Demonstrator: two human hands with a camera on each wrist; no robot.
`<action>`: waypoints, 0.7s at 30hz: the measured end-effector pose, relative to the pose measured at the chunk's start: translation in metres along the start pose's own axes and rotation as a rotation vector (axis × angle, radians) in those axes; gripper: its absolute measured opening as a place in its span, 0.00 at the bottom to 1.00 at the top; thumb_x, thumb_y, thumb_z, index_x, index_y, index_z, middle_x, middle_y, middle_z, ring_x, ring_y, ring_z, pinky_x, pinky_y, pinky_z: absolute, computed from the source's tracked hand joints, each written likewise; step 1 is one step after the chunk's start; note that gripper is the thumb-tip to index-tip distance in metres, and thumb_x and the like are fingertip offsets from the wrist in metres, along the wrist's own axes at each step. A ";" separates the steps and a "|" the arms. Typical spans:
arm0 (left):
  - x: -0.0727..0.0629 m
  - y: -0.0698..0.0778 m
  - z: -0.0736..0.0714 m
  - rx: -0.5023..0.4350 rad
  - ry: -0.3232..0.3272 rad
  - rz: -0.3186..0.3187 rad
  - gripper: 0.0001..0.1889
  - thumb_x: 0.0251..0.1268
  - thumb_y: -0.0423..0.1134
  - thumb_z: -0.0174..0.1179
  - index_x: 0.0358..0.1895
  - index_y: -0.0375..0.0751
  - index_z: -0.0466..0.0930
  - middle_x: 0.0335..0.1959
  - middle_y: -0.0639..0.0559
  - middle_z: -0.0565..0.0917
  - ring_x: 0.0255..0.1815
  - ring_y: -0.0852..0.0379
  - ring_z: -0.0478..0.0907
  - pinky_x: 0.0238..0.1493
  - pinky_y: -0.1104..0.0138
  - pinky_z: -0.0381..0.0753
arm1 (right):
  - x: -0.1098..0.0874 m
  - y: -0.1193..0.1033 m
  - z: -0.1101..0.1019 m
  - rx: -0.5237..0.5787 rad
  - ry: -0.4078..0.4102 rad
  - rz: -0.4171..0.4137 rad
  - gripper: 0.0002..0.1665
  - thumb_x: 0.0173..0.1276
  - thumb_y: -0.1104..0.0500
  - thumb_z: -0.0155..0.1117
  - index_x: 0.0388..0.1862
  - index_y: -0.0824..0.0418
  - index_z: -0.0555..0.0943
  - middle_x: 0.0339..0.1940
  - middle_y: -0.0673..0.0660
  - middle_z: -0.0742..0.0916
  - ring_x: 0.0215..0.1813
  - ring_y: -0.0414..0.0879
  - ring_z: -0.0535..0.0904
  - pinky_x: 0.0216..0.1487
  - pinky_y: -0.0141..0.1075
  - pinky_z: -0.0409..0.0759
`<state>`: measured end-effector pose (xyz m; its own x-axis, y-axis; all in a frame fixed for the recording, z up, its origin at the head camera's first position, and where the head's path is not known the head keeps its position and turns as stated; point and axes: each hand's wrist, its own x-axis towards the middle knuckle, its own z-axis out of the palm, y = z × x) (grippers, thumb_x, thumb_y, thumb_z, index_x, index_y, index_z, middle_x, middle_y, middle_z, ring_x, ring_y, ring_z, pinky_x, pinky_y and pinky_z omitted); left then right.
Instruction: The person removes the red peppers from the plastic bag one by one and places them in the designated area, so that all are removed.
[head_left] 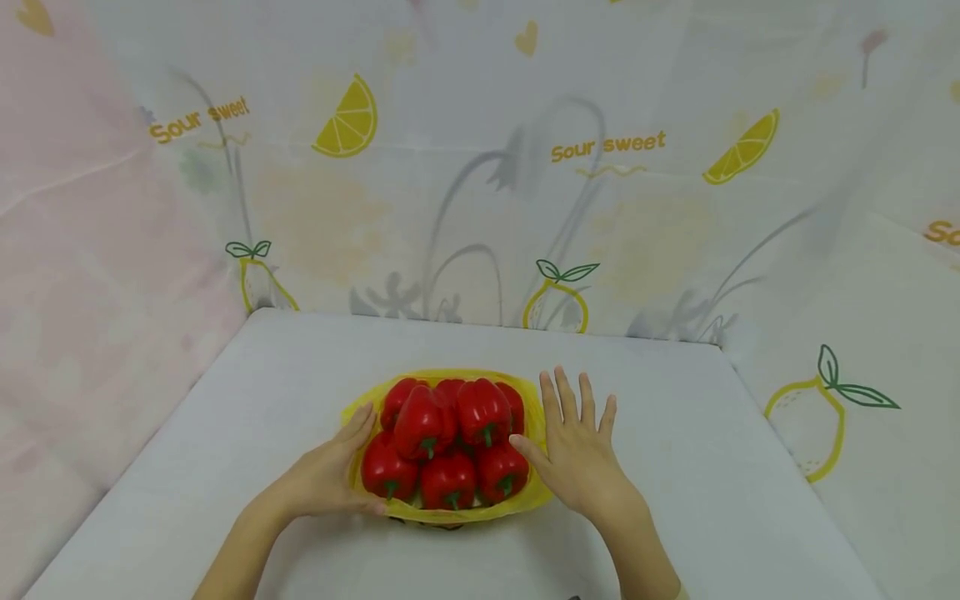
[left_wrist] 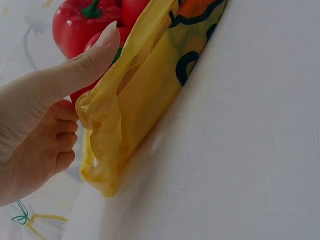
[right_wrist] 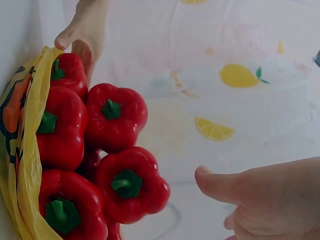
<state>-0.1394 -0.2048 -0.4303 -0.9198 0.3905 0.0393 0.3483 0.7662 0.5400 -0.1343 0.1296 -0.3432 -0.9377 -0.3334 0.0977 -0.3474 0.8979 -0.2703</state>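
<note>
Red peppers [head_left: 442, 425] are seated in a yellow plastic bag [left_wrist: 140, 107], which is placed on the white surface [head_left: 697, 467] between the two hands. At the nearest margin of the head view, a small dark item [head_left: 574, 597] is cut off by the frame and cannot be identified; a pale sleeve [head_left: 681, 593] is just seen at the right forearm.

At the right hand [head_left: 581, 454], the grip is spread wide: fingers straight and parted, thumb pointed inward, nothing held. It is positioned by the bag's right end; in the right wrist view a gap is seen between thumb and peppers.

At the left hand [head_left: 330, 475], thumb and fingers are parted and set about the bag's left end, thumb across the near rim. How firmly the plastic is pressed cannot be told.

In the pile, three peppers are ranged in a near row and two are stacked above; by these, the farther ones are partly hidden. Green stems [right_wrist: 122, 185] are seen on the near ones. Lower flanks are screened by the bag's rim. Dark and orange print [left_wrist: 185, 67] is borne on its near wall.

Behind the surface's far edge, a pale backdrop [head_left: 667, 225] is hung, printed with lemon slices [head_left: 347, 119] and "Sour sweet" lettering [head_left: 607, 147].
</note>
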 end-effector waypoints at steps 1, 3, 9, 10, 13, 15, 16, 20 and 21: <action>0.000 -0.001 0.001 -0.012 -0.004 0.000 0.70 0.33 0.72 0.70 0.73 0.25 0.49 0.75 0.31 0.47 0.72 0.34 0.54 0.63 0.42 0.65 | 0.000 0.000 0.000 0.004 0.002 -0.001 0.50 0.73 0.39 0.50 0.78 0.65 0.42 0.79 0.64 0.46 0.76 0.66 0.29 0.66 0.70 0.27; 0.001 -0.003 0.002 -0.029 -0.012 -0.002 0.69 0.33 0.71 0.70 0.72 0.24 0.49 0.76 0.31 0.46 0.72 0.33 0.52 0.64 0.42 0.65 | -0.001 -0.001 0.000 0.006 0.004 0.000 0.50 0.73 0.39 0.50 0.78 0.65 0.42 0.79 0.64 0.46 0.76 0.66 0.29 0.66 0.70 0.27; 0.001 -0.005 0.002 -0.035 -0.011 0.004 0.68 0.37 0.70 0.70 0.73 0.25 0.48 0.75 0.31 0.46 0.73 0.33 0.50 0.63 0.41 0.64 | -0.002 -0.001 0.001 0.012 0.002 0.001 0.51 0.72 0.38 0.50 0.78 0.65 0.42 0.79 0.65 0.46 0.76 0.66 0.29 0.66 0.69 0.26; 0.001 -0.006 0.003 -0.032 -0.009 0.003 0.67 0.37 0.70 0.70 0.73 0.25 0.48 0.75 0.31 0.47 0.73 0.33 0.50 0.63 0.41 0.64 | -0.002 -0.001 0.001 0.010 0.006 0.000 0.51 0.72 0.38 0.50 0.78 0.65 0.42 0.79 0.65 0.46 0.76 0.66 0.29 0.66 0.69 0.26; 0.001 -0.009 0.005 -0.020 -0.003 0.005 0.67 0.38 0.70 0.70 0.73 0.26 0.48 0.75 0.31 0.48 0.73 0.33 0.51 0.63 0.40 0.65 | -0.002 -0.001 0.002 -0.001 0.010 -0.001 0.51 0.72 0.38 0.51 0.78 0.65 0.43 0.78 0.65 0.47 0.76 0.66 0.30 0.66 0.69 0.26; 0.001 -0.011 0.007 -0.016 0.002 0.014 0.66 0.38 0.69 0.70 0.73 0.26 0.49 0.75 0.31 0.49 0.73 0.32 0.51 0.62 0.40 0.65 | -0.003 -0.002 0.002 -0.002 0.018 -0.005 0.51 0.72 0.38 0.51 0.78 0.65 0.43 0.78 0.66 0.48 0.76 0.66 0.31 0.66 0.69 0.27; 0.002 -0.011 0.008 -0.017 0.002 0.016 0.66 0.38 0.69 0.70 0.73 0.26 0.49 0.75 0.32 0.50 0.73 0.33 0.50 0.63 0.40 0.65 | -0.003 -0.002 0.002 -0.005 0.016 -0.004 0.51 0.72 0.38 0.51 0.78 0.65 0.43 0.78 0.65 0.48 0.76 0.66 0.31 0.66 0.69 0.27; 0.001 -0.012 0.010 -0.023 0.011 0.021 0.65 0.39 0.69 0.70 0.73 0.27 0.49 0.75 0.32 0.51 0.74 0.34 0.50 0.62 0.39 0.64 | -0.003 -0.004 0.002 0.009 0.015 -0.008 0.50 0.72 0.38 0.51 0.78 0.65 0.44 0.78 0.65 0.48 0.76 0.66 0.31 0.66 0.69 0.28; 0.001 -0.012 0.011 -0.027 0.012 0.015 0.65 0.39 0.69 0.70 0.74 0.28 0.49 0.75 0.33 0.52 0.74 0.35 0.50 0.63 0.39 0.64 | -0.003 -0.004 0.002 0.010 0.011 -0.009 0.50 0.72 0.37 0.50 0.78 0.65 0.44 0.79 0.65 0.48 0.76 0.66 0.31 0.66 0.69 0.28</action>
<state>-0.1425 -0.2082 -0.4459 -0.9166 0.3956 0.0579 0.3575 0.7462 0.5616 -0.1301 0.1267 -0.3442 -0.9346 -0.3381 0.1104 -0.3556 0.8922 -0.2786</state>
